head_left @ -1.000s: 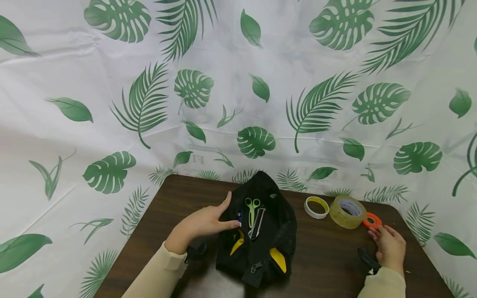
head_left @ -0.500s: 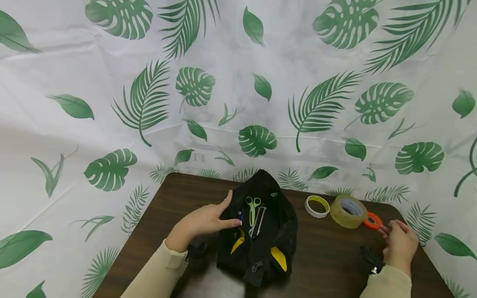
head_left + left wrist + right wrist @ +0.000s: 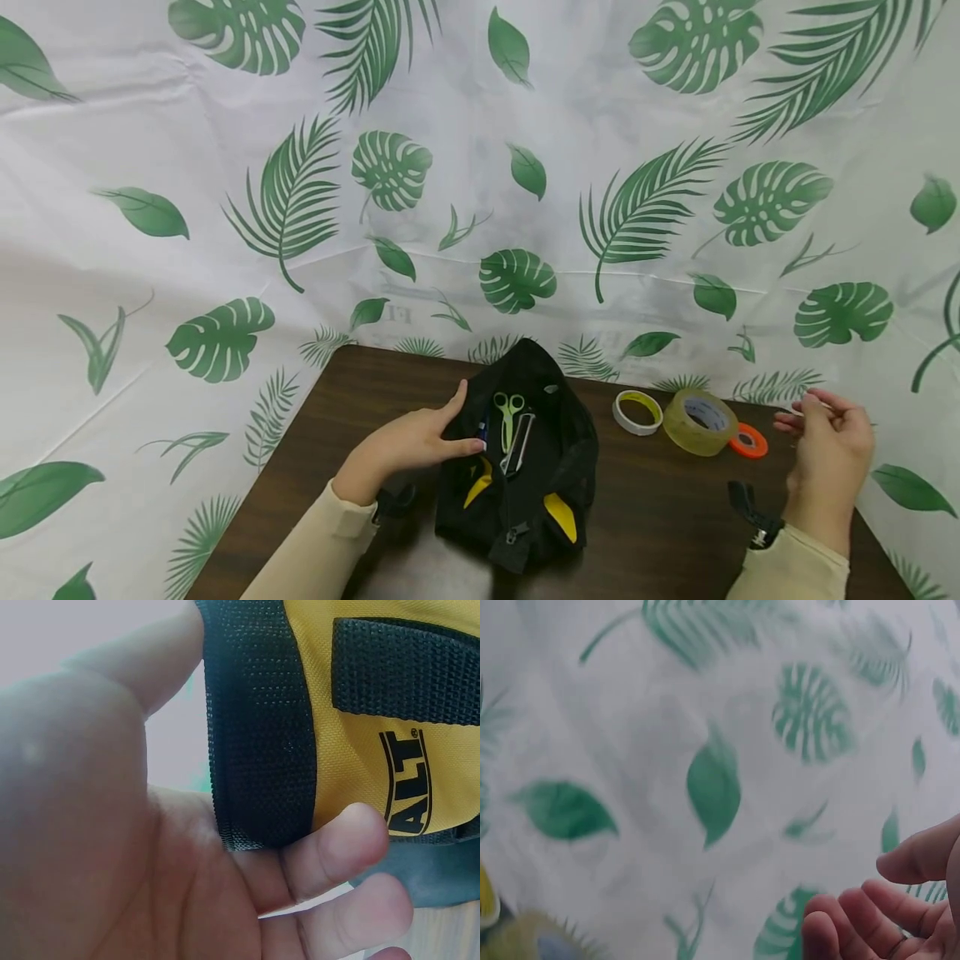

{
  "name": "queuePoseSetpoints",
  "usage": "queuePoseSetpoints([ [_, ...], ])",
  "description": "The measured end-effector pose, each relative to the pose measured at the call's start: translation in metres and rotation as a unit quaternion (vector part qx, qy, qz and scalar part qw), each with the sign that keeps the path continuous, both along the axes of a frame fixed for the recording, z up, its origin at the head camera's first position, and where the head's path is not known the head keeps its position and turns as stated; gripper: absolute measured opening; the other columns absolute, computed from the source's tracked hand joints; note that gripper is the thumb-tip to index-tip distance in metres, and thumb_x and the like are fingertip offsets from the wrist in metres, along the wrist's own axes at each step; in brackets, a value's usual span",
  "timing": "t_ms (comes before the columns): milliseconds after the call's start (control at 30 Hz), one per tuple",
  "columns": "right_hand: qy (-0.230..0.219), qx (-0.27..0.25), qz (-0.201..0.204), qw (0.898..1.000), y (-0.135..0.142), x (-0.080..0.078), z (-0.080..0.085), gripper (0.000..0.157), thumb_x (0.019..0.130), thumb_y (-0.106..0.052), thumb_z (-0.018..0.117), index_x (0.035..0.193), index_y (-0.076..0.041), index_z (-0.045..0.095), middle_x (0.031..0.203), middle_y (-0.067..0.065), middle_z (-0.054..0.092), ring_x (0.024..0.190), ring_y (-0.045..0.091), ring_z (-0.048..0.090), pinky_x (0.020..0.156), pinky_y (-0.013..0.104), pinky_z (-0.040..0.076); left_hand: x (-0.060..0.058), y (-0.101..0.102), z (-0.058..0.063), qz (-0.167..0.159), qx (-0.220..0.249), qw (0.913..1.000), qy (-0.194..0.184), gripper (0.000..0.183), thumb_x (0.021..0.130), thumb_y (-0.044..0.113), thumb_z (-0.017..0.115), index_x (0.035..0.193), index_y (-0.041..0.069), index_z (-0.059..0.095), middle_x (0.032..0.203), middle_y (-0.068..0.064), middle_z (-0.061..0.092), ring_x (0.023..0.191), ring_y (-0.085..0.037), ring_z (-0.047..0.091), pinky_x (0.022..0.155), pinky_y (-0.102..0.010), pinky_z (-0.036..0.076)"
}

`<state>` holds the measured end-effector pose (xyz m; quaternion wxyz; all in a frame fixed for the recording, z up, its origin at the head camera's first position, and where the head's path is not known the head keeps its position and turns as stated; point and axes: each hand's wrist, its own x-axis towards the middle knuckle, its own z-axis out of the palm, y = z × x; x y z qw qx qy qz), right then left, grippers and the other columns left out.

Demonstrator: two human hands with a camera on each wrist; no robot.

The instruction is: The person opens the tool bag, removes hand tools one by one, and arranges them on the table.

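My left hand (image 3: 405,446) grips the left side of an open black-and-yellow tool bag (image 3: 528,375), its thumb at the mouth. In the left wrist view, fingers (image 3: 337,851) lie against the yellow outer panel (image 3: 345,765), around the black webbing edge. Inside the bag are green-handled scissors (image 3: 507,425), a slim tool with silver edges (image 3: 519,446) and a small blue item (image 3: 482,433), partly behind the thumb. Held up at the right, my right hand (image 3: 836,450) has loosely bent fingers with nothing between them, beyond an orange tape roll (image 3: 761,445).
A brown table (image 3: 645,517) carries a white-and-yellow tape roll (image 3: 626,423) and a wide clear tape roll (image 3: 681,435) beside the orange one, near the back edge. A white leaf-print sheet (image 3: 450,83) hangs behind and around the table.
My right hand has left the orange tape roll and risen up and to the right. The left hand and the bag have stayed in place.
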<state>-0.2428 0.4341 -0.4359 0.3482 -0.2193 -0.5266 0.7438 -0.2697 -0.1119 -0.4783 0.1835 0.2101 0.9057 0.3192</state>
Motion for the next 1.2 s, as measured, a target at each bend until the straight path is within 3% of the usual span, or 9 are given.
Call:
queuePoseSetpoints([
  [367,-0.032,0.083,0.026,0.996,-0.055,0.019,0.04,0.018,0.106,-0.011,0.07,0.124,-0.013,0.071,0.111,0.0,0.057,0.065,0.011,0.07,0.059,0.018,0.059,0.0,0.0,0.001,0.0,-0.003,1.0,-0.002,0.115,0.094,0.086,0.058,0.176,0.034,-0.003,0.171,-0.015,0.045,0.15,-0.034,0.056,0.123,-0.057,0.047],
  [500,0.014,0.109,0.065,0.992,-0.084,0.028,0.049,0.021,0.106,-0.008,0.071,0.127,-0.006,0.07,0.11,0.003,0.058,0.068,0.014,0.071,0.062,0.019,0.06,-0.001,-0.001,0.001,-0.001,-0.003,1.0,-0.002,0.115,0.095,0.086,0.058,0.177,0.034,-0.003,0.171,-0.015,0.046,0.15,-0.035,0.057,0.122,-0.057,0.047],
  [600,0.064,0.144,0.124,0.98,-0.114,0.037,0.057,0.024,0.106,-0.004,0.068,0.129,0.002,0.067,0.108,0.008,0.06,0.07,0.017,0.07,0.064,0.021,0.06,-0.001,-0.002,0.001,0.0,-0.004,1.0,-0.001,0.114,0.095,0.085,0.058,0.176,0.034,-0.003,0.171,-0.016,0.045,0.15,-0.035,0.057,0.122,-0.057,0.047],
  [733,0.117,0.189,0.235,0.946,-0.154,0.047,0.061,0.023,0.108,0.001,0.062,0.13,0.01,0.061,0.107,0.009,0.063,0.074,0.016,0.071,0.068,0.024,0.061,-0.001,-0.001,0.0,0.003,-0.003,1.0,0.001,0.114,0.095,0.086,0.058,0.176,0.036,-0.004,0.172,-0.016,0.044,0.15,-0.035,0.056,0.122,-0.057,0.047],
  [867,0.124,0.219,0.374,0.893,-0.19,0.057,0.056,0.02,0.112,0.002,0.054,0.131,0.006,0.059,0.111,0.006,0.064,0.083,0.015,0.073,0.075,0.027,0.063,-0.001,0.0,-0.002,-0.002,0.0,1.0,-0.006,0.114,0.095,0.086,0.058,0.176,0.037,-0.004,0.173,-0.016,0.043,0.151,-0.036,0.056,0.122,-0.057,0.047],
  [967,0.091,0.248,0.454,0.851,-0.214,0.061,0.054,0.022,0.114,-0.002,0.052,0.135,0.001,0.057,0.115,0.007,0.062,0.089,0.019,0.071,0.08,0.031,0.064,0.0,0.001,-0.003,-0.005,0.003,0.9999,-0.011,0.114,0.095,0.086,0.058,0.176,0.037,-0.005,0.173,-0.016,0.043,0.151,-0.036,0.055,0.123,-0.058,0.047],
  [1033,0.056,0.263,0.486,0.831,-0.229,0.058,0.054,0.024,0.115,-0.008,0.055,0.137,0.001,0.056,0.116,0.008,0.062,0.09,0.022,0.071,0.082,0.033,0.064,0.0,0.002,-0.003,-0.002,0.004,0.9999,-0.01,0.113,0.094,0.086,0.058,0.176,0.038,-0.004,0.173,-0.015,0.043,0.151,-0.035,0.056,0.123,-0.058,0.046],
  [1100,0.016,0.268,0.507,0.819,-0.242,0.047,0.054,0.03,0.114,-0.016,0.058,0.139,0.0,0.056,0.115,0.008,0.063,0.091,0.025,0.071,0.083,0.035,0.064,-0.001,0.001,-0.003,0.003,0.006,1.0,-0.007,0.113,0.094,0.086,0.059,0.175,0.039,-0.004,0.172,-0.015,0.044,0.15,-0.034,0.057,0.123,-0.057,0.046],
  [1200,-0.05,0.265,0.55,0.791,-0.257,0.02,0.048,0.036,0.113,-0.023,0.062,0.141,-0.001,0.056,0.116,0.009,0.063,0.093,0.025,0.071,0.086,0.033,0.064,-0.002,0.0,-0.003,0.005,0.007,0.9999,-0.006,0.112,0.094,0.085,0.06,0.175,0.04,-0.003,0.172,-0.014,0.044,0.149,-0.033,0.058,0.123,-0.057,0.047],
])
